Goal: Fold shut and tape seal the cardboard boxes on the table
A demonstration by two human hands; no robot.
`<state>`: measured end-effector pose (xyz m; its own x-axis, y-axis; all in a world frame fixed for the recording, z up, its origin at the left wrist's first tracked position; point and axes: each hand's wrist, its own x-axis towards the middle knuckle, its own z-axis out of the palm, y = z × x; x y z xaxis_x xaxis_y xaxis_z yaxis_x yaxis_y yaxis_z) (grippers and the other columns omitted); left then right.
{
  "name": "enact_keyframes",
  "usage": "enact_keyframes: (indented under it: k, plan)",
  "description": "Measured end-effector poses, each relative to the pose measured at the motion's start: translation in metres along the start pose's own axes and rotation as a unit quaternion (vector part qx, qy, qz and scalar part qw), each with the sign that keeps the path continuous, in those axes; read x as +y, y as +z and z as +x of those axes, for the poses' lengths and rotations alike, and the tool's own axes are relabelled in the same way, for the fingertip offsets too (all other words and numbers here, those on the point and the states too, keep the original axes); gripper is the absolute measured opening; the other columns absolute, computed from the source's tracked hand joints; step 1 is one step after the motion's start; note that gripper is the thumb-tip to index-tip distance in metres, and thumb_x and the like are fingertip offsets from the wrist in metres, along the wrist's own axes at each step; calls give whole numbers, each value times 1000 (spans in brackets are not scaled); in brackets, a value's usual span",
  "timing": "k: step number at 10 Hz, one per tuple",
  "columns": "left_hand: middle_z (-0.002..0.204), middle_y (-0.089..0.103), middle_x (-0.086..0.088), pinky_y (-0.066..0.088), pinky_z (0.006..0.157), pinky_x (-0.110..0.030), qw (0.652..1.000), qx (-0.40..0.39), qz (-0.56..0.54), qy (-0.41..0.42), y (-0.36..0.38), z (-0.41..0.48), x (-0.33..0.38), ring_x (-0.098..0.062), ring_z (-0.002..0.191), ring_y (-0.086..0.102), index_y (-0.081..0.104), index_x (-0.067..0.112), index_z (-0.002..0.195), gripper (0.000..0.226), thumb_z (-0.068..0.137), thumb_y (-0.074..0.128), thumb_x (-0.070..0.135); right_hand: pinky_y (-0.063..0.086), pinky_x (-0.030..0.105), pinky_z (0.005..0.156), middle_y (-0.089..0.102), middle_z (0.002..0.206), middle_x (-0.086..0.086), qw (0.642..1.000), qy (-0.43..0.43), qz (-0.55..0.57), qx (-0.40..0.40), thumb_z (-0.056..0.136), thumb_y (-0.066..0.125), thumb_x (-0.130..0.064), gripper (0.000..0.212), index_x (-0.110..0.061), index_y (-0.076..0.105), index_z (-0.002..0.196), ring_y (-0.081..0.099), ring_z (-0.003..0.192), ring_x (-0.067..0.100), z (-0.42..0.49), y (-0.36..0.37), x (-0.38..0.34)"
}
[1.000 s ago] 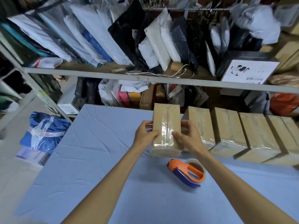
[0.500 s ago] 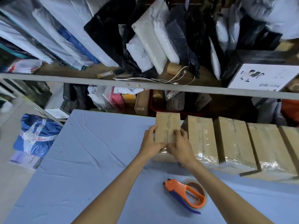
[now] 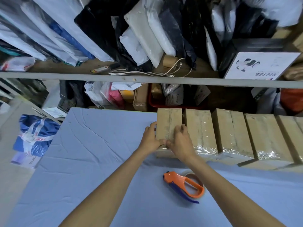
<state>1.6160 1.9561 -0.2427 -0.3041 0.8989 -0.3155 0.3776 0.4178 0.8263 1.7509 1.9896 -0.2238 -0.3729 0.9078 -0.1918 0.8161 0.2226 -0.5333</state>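
Matt brown cardboard box (image 3: 168,126) at twelve o'clock carries a glossy clear tape strip; its neighbours (image 3: 229,133) at two o'clock show shiny, wrinkled film. The table (image 3: 98,161) wears matt, creased blue cloth. The tape dispenser (image 3: 183,185) at five o'clock is smooth orange plastic.

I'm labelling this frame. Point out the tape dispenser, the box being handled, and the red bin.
tape dispenser (image 3: 188,184), head view, orange handle.
box (image 3: 168,122), head view, taped top.
red bin (image 3: 177,106), head view, front rim.

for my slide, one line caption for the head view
Both hands press tape onto the leftmost box; tape dispenser lies nearby.
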Motion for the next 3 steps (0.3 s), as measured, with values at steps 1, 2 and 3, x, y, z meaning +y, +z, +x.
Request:
enact_keyframes:
  k: [1,2,3]
  plan:
    - [128,40,-9,45,101,-44,998,-6,56,4,-3,-3,5,-27,118,50,31,21,145,88,74,83,27,42,40,96,29,141,20,999,-9,-40,5,85,67,-29,63,4,37,131,39,123,37,-3,0,0]
    - [129,38,-9,42,99,-35,988,-17,149,21,-11,-16,22,-28,119,49,35,20,143,81,76,80,28,37,34,100,33,137,20,997,-31,-72,3,87,61,-23,57,9,41,130,31,127,33,-7,-10,-1]
    - [127,44,-12,42,95,-35,972,-25,232,27,-20,-23,39,-30,117,49,45,14,137,66,80,76,25,37,37,98,40,131,19,997,-29,-75,-16,90,55,-20,37,5,52,118,37,123,35,-11,-28,8]
